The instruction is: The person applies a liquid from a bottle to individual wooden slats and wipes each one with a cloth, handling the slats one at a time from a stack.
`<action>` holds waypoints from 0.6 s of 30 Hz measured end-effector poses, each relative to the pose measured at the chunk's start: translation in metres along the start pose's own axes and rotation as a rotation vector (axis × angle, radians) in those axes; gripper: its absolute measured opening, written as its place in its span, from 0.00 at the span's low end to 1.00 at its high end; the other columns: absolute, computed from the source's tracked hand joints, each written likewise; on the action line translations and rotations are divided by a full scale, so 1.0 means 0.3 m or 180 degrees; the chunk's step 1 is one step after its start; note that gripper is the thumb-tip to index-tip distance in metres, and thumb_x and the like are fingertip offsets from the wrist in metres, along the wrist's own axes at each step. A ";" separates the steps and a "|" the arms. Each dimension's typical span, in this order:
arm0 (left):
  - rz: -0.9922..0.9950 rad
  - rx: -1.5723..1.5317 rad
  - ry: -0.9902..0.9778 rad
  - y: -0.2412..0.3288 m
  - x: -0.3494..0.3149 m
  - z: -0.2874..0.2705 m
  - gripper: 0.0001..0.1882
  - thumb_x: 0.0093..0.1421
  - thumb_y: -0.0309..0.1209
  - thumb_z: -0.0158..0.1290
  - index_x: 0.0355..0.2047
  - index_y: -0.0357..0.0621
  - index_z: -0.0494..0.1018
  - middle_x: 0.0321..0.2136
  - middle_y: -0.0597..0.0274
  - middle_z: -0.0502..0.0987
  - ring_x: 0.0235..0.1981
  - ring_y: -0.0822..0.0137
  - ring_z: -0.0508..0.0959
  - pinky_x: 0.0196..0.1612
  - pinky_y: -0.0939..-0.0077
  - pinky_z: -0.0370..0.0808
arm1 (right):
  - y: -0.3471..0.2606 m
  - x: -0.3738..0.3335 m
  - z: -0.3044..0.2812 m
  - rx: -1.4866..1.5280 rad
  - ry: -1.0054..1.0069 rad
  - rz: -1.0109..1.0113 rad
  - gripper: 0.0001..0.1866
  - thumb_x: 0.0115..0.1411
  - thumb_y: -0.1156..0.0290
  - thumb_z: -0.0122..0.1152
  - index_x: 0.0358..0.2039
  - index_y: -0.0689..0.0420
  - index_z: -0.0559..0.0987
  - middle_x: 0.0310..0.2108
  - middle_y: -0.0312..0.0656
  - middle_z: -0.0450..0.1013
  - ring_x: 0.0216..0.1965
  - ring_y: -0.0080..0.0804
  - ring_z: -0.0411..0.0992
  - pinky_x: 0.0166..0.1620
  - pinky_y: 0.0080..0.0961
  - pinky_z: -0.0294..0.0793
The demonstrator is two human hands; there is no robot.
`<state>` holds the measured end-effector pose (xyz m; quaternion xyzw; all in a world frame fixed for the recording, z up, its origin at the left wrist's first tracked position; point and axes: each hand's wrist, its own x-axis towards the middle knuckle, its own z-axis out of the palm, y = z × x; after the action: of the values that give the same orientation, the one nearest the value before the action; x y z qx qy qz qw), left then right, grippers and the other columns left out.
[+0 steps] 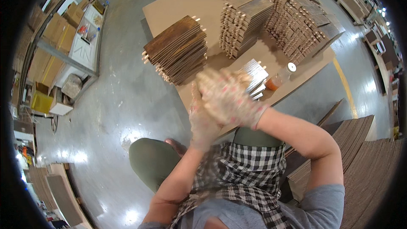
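Seated person, both gloved hands raised together in front of the chest. Right hand (229, 95) lies over the left hand (202, 121), fingers curled, palms pressed or rubbing; motion blur, so I cannot tell whether anything small is pinched between them. Nothing visible is grasped.

Nearest thing: a small stack of pale wood pieces (255, 78) on the low board surface (178, 6), just behind the right hand, partly hidden by it. Just beside it, an orange bottle with white cap (280, 78), standing near the surface edge. Further back, a dark stack of wood panels with dowels (178, 48), a middle stack (243, 21), and long rows of stacks (301, 21).

Risks, as a judgement:
- Bottle sits close to the edge and to the right forearm; a swing of the elbow could knock it onto the concrete floor (118, 101).
- Small pale stack is fanned, not squared; a bump from the hands could slide pieces off.
- Dark stack leans with dowels sticking out; a loose glove could snag one and pull panels down.
- Checked scarf (241, 174) hangs loose near the knees, could catch on pieces.
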<state>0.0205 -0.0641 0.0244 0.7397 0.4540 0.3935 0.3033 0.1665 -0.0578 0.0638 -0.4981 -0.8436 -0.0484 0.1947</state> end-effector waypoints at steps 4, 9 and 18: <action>-0.0353 -0.0501 -0.0016 0.065 0.008 0.001 0.61 0.44 0.28 0.72 0.70 0.31 0.44 0.56 0.49 0.73 0.55 0.59 0.75 0.56 0.69 0.74 | 0.138 -0.020 0.007 -0.0863 0.0153 -0.0034 0.23 0.63 0.60 0.51 0.52 0.61 0.76 0.58 0.52 0.71 0.62 0.50 0.68 0.63 0.55 0.60; -0.0167 -0.0646 -0.0233 0.046 0.004 0.001 0.64 0.43 0.33 0.75 0.71 0.35 0.44 0.58 0.49 0.70 0.56 0.57 0.74 0.55 0.66 0.76 | 0.564 -0.192 -0.074 -0.1274 -0.0219 0.1034 0.09 0.63 0.72 0.51 0.40 0.58 0.78 0.39 0.42 0.76 0.42 0.40 0.77 0.44 0.31 0.78; 0.1056 0.1777 -0.0754 0.153 0.125 -0.053 0.54 0.46 0.42 0.71 0.69 0.40 0.55 0.55 0.45 0.70 0.61 0.45 0.66 0.62 0.53 0.66 | 0.515 -0.421 0.031 0.2196 0.1397 0.2424 0.22 0.63 0.59 0.58 0.51 0.62 0.77 0.43 0.49 0.80 0.46 0.41 0.78 0.51 0.32 0.75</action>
<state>0.0372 -0.0472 0.0810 0.8984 0.3794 0.2095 0.0716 0.3506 -0.0820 -0.0096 -0.6533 -0.5107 0.2016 0.5213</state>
